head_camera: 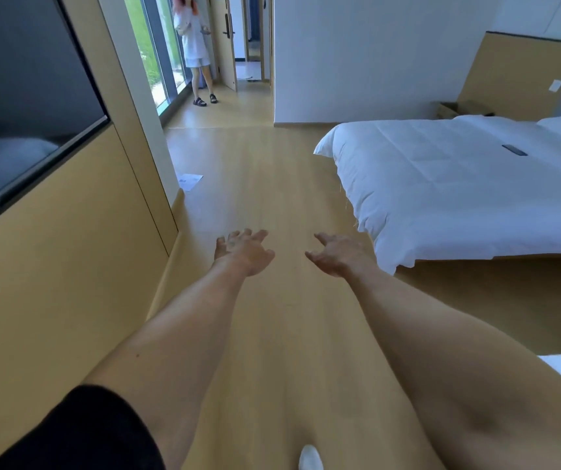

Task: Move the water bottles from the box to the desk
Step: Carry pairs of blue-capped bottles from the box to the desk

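Both my arms stretch forward over a wooden floor [272, 184]. My left hand [243, 251] is open with fingers spread and holds nothing. My right hand [338, 254] is also open, fingers relaxed and empty. An open cardboard box [455, 108] stands on the floor far off at the back right, behind the bed, near the wall. No water bottles and no desk show in this view.
A bed with a white duvet [458, 184] fills the right side, a dark phone [514, 149] lying on it. A wall-mounted TV [24, 106] hangs at left. A paper sheet [189, 180] lies on the floor. A person [197, 52] stands by the window.
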`<state>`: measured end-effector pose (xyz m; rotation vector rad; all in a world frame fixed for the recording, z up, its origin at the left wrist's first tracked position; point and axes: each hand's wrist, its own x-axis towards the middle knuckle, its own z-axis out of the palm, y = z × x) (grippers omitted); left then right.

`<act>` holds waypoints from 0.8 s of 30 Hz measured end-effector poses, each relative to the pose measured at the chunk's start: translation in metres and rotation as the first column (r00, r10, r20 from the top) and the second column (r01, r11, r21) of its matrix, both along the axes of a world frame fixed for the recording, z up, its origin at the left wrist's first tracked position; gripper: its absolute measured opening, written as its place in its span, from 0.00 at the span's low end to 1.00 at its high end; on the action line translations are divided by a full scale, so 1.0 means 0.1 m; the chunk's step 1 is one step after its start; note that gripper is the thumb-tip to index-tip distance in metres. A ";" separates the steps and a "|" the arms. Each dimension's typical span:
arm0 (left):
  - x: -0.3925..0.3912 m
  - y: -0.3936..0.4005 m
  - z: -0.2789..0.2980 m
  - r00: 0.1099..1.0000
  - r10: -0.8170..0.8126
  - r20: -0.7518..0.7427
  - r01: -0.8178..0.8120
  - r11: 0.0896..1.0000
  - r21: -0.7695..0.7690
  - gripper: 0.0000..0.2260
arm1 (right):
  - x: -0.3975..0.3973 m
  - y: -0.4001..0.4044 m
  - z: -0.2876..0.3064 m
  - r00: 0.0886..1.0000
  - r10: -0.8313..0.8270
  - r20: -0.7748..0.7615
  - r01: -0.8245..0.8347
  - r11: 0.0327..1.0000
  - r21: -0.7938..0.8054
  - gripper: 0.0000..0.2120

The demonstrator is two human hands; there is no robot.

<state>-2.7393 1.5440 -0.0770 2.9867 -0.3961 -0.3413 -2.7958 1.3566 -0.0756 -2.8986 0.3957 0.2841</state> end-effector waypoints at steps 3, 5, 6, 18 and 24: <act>0.51 -0.27 0.10 1.000 0.027 0.008 -0.027 0.999 -0.022 0.26 | 0.53 -0.26 0.06 1.000 0.026 0.002 -0.026 1.000 0.011 0.29; 0.83 -0.44 0.15 0.999 0.040 0.022 -0.039 0.999 -0.034 0.26 | 0.86 -0.43 0.09 0.999 0.036 0.004 -0.036 0.999 0.018 0.29; 0.98 -0.52 0.17 0.999 0.042 0.026 -0.041 0.999 -0.034 0.26 | 1.03 -0.51 0.10 0.999 0.041 0.003 -0.042 0.999 0.019 0.29; 2.54 -1.13 0.05 0.999 0.036 0.003 -0.035 0.998 -0.045 0.26 | 2.62 -1.11 -0.07 0.998 0.029 -0.056 -0.026 0.998 0.050 0.31; 3.68 -1.33 0.00 1.000 -0.021 0.015 0.022 0.998 -0.056 0.26 | 3.58 -1.32 -0.06 0.998 -0.030 -0.046 0.031 0.999 0.023 0.31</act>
